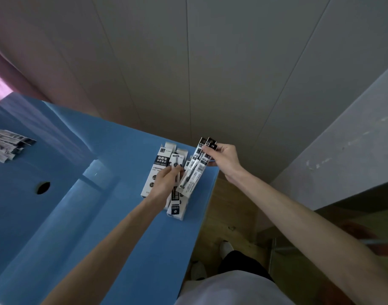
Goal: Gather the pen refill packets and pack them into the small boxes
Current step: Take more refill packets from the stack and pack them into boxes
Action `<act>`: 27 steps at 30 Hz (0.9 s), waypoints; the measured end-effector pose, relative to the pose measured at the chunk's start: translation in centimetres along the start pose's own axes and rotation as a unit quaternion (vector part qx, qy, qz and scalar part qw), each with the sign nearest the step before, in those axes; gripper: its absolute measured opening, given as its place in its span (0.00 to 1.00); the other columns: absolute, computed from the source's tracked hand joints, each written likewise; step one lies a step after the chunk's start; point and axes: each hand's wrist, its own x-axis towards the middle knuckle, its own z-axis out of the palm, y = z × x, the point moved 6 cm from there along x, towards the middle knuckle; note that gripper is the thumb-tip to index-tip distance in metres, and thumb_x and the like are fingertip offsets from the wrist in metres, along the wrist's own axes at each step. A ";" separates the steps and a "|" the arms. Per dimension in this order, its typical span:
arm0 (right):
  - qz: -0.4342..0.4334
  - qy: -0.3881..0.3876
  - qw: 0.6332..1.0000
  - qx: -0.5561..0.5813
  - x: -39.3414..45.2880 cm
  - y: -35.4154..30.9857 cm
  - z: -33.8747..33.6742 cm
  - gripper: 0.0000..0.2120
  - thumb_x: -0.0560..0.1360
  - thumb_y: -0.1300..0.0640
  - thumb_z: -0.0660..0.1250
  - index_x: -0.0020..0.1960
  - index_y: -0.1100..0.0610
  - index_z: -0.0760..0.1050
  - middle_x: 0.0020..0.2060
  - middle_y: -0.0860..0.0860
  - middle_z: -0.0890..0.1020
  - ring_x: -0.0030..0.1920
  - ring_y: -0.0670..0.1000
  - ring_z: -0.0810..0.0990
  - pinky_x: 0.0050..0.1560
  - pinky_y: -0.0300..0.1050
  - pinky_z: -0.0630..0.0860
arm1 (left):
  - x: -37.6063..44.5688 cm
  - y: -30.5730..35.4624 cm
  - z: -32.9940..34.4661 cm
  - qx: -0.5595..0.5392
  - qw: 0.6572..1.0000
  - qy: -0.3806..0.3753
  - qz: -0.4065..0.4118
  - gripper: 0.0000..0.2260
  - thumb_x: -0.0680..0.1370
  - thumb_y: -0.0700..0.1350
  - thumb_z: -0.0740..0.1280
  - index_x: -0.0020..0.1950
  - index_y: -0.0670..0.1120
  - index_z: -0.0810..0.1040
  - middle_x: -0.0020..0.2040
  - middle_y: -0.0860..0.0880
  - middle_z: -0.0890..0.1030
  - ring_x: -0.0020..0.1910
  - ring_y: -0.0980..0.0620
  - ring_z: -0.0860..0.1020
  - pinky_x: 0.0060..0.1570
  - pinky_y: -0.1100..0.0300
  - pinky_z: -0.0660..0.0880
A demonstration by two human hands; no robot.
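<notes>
We reach both bare arms forward and across each other's line; our left hand [166, 183] is palm down with fingers curled in a pinch, while our right hand [223, 158], farther out and higher, pinches with thumb and fingertips, wrist bent inward

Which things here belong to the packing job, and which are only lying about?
Job: packets in right hand; packet in left hand; small boxes; loose packets.
Lying about: table hole; shoes.
</notes>
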 end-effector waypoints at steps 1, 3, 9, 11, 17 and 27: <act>-0.002 -0.003 1.000 -0.003 0.0 0.0 0.2 0.05 0.78 0.60 0.72 0.51 0.62 0.84 0.45 0.54 0.88 0.45 0.52 0.88 0.42 0.43 0.84 | 0.3 -0.1 0.2 -0.007 1.000 -0.001 -0.006 0.08 0.86 0.49 0.61 0.51 0.49 0.78 0.46 0.54 0.80 0.48 0.53 0.78 0.52 0.56 0.72; -0.010 0.000 1.000 -0.005 0.0 0.0 0.6 0.05 0.78 0.60 0.73 0.51 0.61 0.85 0.45 0.54 0.88 0.45 0.52 0.88 0.45 0.47 0.85 | 0.4 -0.1 0.5 -0.024 1.000 0.006 -0.016 0.08 0.86 0.46 0.58 0.53 0.50 0.76 0.44 0.56 0.77 0.43 0.59 0.76 0.46 0.63 0.73; -0.014 0.071 0.996 0.056 0.2 -0.3 0.4 0.05 0.78 0.58 0.74 0.51 0.59 0.85 0.44 0.54 0.88 0.46 0.53 0.88 0.48 0.49 0.85 | 1.3 -0.5 -1.2 -0.216 0.972 0.039 -0.088 0.12 0.85 0.41 0.60 0.56 0.39 0.82 0.52 0.41 0.86 0.44 0.47 0.85 0.39 0.55 0.83; 0.006 0.094 0.989 0.117 -0.1 -0.3 0.2 0.05 0.78 0.59 0.73 0.50 0.61 0.84 0.44 0.55 0.88 0.44 0.51 0.87 0.43 0.44 0.84 | 1.3 -0.5 -1.7 -0.261 0.960 0.047 -0.095 0.11 0.85 0.41 0.61 0.57 0.39 0.83 0.55 0.40 0.86 0.52 0.43 0.84 0.50 0.52 0.84; 0.063 0.102 0.969 0.216 -0.5 -0.1 1.0 0.04 0.77 0.60 0.75 0.48 0.60 0.83 0.46 0.57 0.87 0.44 0.51 0.86 0.41 0.41 0.83 | 2.2 -1.1 -3.5 -0.375 0.915 0.105 -0.104 0.11 0.81 0.31 0.63 0.62 0.35 0.77 0.57 0.41 0.83 0.57 0.44 0.83 0.62 0.43 0.79; 0.119 0.094 0.963 0.223 -1.3 1.6 1.8 0.05 0.75 0.59 0.76 0.46 0.59 0.81 0.46 0.56 0.88 0.48 0.52 0.87 0.51 0.45 0.84 | 2.1 -1.2 -3.0 -0.491 0.862 0.079 -0.104 0.17 0.86 0.41 0.55 0.72 0.39 0.74 0.66 0.39 0.80 0.64 0.39 0.79 0.68 0.37 0.73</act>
